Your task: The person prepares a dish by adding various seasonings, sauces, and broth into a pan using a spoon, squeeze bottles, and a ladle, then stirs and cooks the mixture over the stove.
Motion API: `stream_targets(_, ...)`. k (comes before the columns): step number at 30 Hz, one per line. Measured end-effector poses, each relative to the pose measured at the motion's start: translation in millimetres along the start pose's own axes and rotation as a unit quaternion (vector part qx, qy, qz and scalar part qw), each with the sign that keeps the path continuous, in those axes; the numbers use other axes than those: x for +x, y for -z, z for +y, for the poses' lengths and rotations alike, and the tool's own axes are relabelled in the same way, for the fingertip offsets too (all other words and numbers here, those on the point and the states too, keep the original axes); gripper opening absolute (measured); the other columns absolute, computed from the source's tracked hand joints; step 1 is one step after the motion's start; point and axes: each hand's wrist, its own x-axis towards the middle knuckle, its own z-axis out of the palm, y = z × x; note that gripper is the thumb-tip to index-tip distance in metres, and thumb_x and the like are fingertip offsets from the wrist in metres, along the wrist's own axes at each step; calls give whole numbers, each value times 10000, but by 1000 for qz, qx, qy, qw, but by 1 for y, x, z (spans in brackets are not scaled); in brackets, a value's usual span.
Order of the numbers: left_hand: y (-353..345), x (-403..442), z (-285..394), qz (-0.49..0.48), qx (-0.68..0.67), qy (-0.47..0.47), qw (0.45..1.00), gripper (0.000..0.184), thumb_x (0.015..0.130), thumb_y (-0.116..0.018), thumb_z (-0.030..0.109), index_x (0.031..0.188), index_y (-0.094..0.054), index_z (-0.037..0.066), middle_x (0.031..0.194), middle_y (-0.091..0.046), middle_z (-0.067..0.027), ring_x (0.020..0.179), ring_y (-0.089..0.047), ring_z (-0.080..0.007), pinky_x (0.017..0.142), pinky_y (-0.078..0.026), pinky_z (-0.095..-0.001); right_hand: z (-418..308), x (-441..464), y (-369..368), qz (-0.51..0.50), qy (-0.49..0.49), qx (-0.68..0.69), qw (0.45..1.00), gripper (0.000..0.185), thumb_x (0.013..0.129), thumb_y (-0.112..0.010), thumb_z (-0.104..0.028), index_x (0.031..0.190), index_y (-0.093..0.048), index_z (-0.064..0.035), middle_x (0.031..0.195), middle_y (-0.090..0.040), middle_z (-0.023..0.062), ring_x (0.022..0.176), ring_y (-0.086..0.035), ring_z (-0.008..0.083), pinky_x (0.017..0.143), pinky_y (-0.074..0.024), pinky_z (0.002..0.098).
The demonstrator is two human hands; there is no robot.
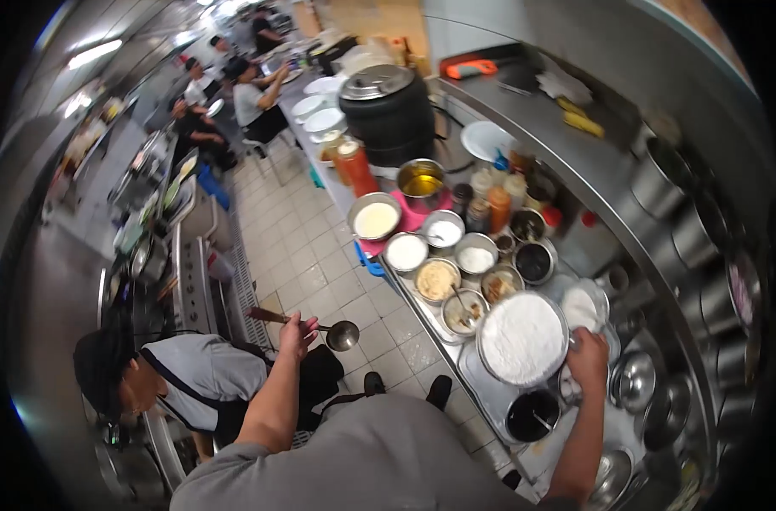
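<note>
My left hand (297,335) is closed round the handle of a ladle (343,335), held out over the floor. The ladle has a dark reddish-brown grip and a round metal bowl; its contents are too blurred to make out. At the counter, my right hand (589,361) grips the right edge of a large round container of white powder (522,339). Some of those fingers are hidden by the hand itself. Just below the container is a pot of dark liquid (532,416) with a spoon in it. A bowl of chopped food (465,312) stands close by on the upper left.
Several seasoning bowls (437,281), a pot of yellow liquid (422,180) and sauce bottles (498,209) crowd the counter. Beyond stands a black soup kettle (388,115). A co-worker in a black cap (205,370) bends close on my left beside the stove (188,272). Other people are farther back.
</note>
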Motion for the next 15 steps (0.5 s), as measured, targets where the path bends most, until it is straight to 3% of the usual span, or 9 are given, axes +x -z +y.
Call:
stream_targets(3, 20, 9, -1, 53, -26, -8, 998, 341, 1027, -572, 398, 1206, -430, 144, 1060, -724, -159, 874, -704, -236, 745, -535, -416, 5, -10, 28, 40, -79, 67, 994, 407, 729, -777, -119, 1106, -639, -49, 964, -674, 177, 928, -630, 386, 873, -497, 475)
stream_targets(5, 44, 22, -7, 68, -29, -3, 997, 358, 1035, -546, 433, 1226, -445, 148, 1046, -726, -138, 861, -698, -215, 715, -533, -392, 37, -16, 29, 104, -37, 145, 983, 348, 824, -755, -162, 1118, -593, -67, 893, -639, 100, 800, -629, 250, 724, -529, 399)
stream_targets(6, 61, 24, -7, 72, -40, 0, 997, 358, 1035, -546, 433, 1226, -445, 148, 1046, -726, -138, 861, -698, -215, 715, -533, -392, 41, -10, 33, 101, -26, 140, 985, 348, 824, -755, -162, 1118, -593, -67, 893, -639, 100, 800, -629, 250, 724, -529, 399)
stream_targets(8, 87, 36, -11, 126, 14, -4, 992, 389, 1041, -512, 481, 1241, -470, 149, 1035, -728, -111, 801, -685, -190, 688, -529, -382, 52, -27, 53, 87, -258, 418, 867, 230, 926, -676, -168, 1114, -556, -109, 875, -586, 29, 725, -579, 123, 576, -490, 289)
stream_targets(9, 111, 46, -20, 141, 4, 5, 990, 421, 1034, -505, 516, 1250, -478, 155, 1027, -726, -90, 768, -675, -180, 673, -526, -380, 28, -31, 59, 150, -232, 509, 815, 137, 983, -612, -164, 1104, -552, -145, 828, -577, 7, 680, -563, 87, 489, -419, 217)
stream_targets(10, 131, 56, -30, 156, -8, 12, 988, 454, 1027, -497, 552, 1259, -485, 161, 1020, -723, -70, 735, -665, -171, 658, -522, -378, 6, -30, 64, 166, -217, 613, 742, 150, 985, -604, -182, 1127, -572, -147, 813, -608, 43, 663, -570, 138, 519, -447, 253)
stream_targets(12, 161, 51, -41, 233, -12, 35, 972, 515, 1001, -507, 607, 1298, -491, 186, 1010, -714, -52, 712, -656, -167, 625, -512, -359, -38, -23, 68, 78, -209, 774, 592, 208, 986, -582, -252, 1162, -587, -142, 852, -654, 92, 686, -587, 196, 619, -498, 338)
stream_targets(13, 185, 55, -53, 243, -7, 46, 969, 522, 993, -509, 623, 1293, -508, 196, 982, -699, -38, 714, -648, -163, 611, -506, -349, -61, -15, 62, 80, -205, 770, 599, 208, 986, -582, -252, 1162, -587, -142, 852, -654, 92, 686, -587, 196, 619, -498, 338)
stream_targets(15, 234, 51, -82, 275, -23, 60, 959, 530, 984, -511, 640, 1288, -526, 206, 955, -684, -23, 716, -640, -159, 596, -499, -339, -118, 10, 38, -111, -148, 831, 525, 324, 980, -546, -295, 1259, -587, -135, 959, -690, 140, 766, -618, 249, 749, -510, 425)
